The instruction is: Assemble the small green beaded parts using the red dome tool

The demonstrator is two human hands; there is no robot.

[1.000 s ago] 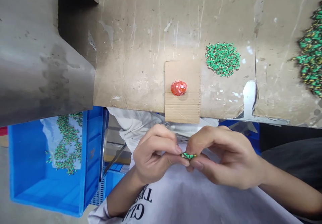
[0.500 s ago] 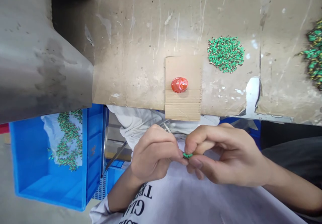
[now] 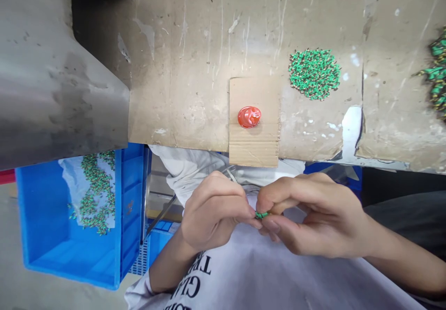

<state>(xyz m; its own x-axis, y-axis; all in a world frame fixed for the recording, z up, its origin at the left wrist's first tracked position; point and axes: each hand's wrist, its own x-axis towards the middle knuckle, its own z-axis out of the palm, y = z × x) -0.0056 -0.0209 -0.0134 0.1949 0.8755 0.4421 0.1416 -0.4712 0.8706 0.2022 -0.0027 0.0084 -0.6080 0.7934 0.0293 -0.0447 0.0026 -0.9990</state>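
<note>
Seen from above, two bare hands are held together at lower centre of the frame, over a white shirt [image 3: 244,273]. A small green piece [image 3: 261,215] is pinched between the fingertips of the left hand [image 3: 216,214] and the right hand [image 3: 313,221]. Thumb and forefinger of each hand are pressed onto it, and the other fingers are curled in. The piece is held in the air just below the near edge of a cardboard-covered table [image 3: 195,68], touching nothing else.

As to progress, a mid-run moment is suggested:

- A compact pile of green pieces [image 3: 314,74] lies on the table at upper right.
- A second, looser heap [image 3: 437,75] is cut off by the right edge of the frame.
- A scatter of like pieces [image 3: 93,191] lies on a white sheet inside a blue crate [image 3: 49,254] at lower left.
- Which lot is finished and which is waiting cannot be told.

A glossy red blob [image 3: 249,116] sits on a small cardboard patch [image 3: 254,147] at centre, well apart from the hands. A grey metal surface [image 3: 52,91] fills the upper left.

Black lettering [image 3: 195,282] is printed on the shirt at the bottom edge. It is cut off, and only fragments such as "TR" and "GL" can be made out. No brand or label is seen elsewhere.
</note>
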